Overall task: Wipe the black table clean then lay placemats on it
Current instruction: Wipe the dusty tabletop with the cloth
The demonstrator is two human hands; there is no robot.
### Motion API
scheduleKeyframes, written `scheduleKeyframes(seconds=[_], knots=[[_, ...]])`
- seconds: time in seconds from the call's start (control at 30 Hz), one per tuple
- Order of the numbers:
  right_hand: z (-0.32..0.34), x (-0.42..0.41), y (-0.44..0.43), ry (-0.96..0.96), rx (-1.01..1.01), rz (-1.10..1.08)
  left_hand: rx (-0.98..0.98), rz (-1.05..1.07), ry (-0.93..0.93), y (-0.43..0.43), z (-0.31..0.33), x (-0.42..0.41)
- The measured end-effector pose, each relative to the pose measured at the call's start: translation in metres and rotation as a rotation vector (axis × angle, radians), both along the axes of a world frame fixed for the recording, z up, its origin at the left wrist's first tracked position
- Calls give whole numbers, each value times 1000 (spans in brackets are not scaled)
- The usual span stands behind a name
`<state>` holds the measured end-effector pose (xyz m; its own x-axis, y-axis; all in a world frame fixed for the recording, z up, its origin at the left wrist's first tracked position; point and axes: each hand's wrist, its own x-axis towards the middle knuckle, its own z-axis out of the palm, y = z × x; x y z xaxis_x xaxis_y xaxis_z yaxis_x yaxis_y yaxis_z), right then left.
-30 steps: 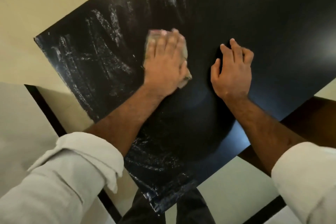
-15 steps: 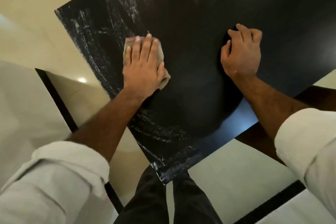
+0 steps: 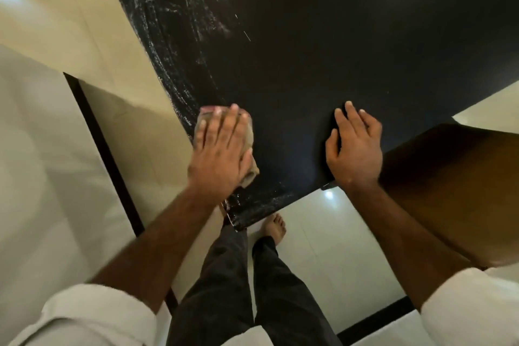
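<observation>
**A:** Where is the cloth (image 3: 250, 135) now?

**B:** It lies on the table (image 3: 351, 36), up from the near corner (image 3: 236, 223), right at the left-hand edge. The left hand (image 3: 220, 153) lies flat on it with the fingers straight and close together, pressing rather than gripping. A fold pokes out by the thumb.

**A:** And the other hand?

**B:** The right hand (image 3: 355, 150) rests on the bare top, to the right of that corner along the near edge. Its fingers are loosely spread and hold nothing, so I judge it to be only bracing.

**A:** Which way does the dirt lie?

**B:** The white streaks (image 3: 171, 45) lie mostly ahead of the left fingertips. They run in a long band up the left edge, away from the corner. A thinner patch sits between the heel of that hand and the corner itself. The band's length follows that edge, and the left hand is much the nearer, so I'd expect the next stroke to go up the edge.

**A:** Has anything changed?

**B:** Yes. A second ago the cloth was farther up the table from the corner, and it has since been drawn back and out to the edge. The right hand has also come back to the near edge. No placemats are in view, so the table is still being wiped.
</observation>
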<state>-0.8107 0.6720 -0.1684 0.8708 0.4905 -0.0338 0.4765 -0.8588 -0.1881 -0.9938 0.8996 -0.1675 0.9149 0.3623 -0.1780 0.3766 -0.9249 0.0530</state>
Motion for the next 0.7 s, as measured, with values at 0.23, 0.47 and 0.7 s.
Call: scheduleKeyframes(seconds=[0.23, 0.47, 0.7], knots=[[-14, -14, 0, 32, 41, -28, 16, 94, -81, -38, -2, 80], [-10, -15, 1, 36, 34, -11, -108, -107, -36, -118, -1, -42], [-9, -12, 1, 28, 13, -20, -48, 37, -20, -41, -6, -83]])
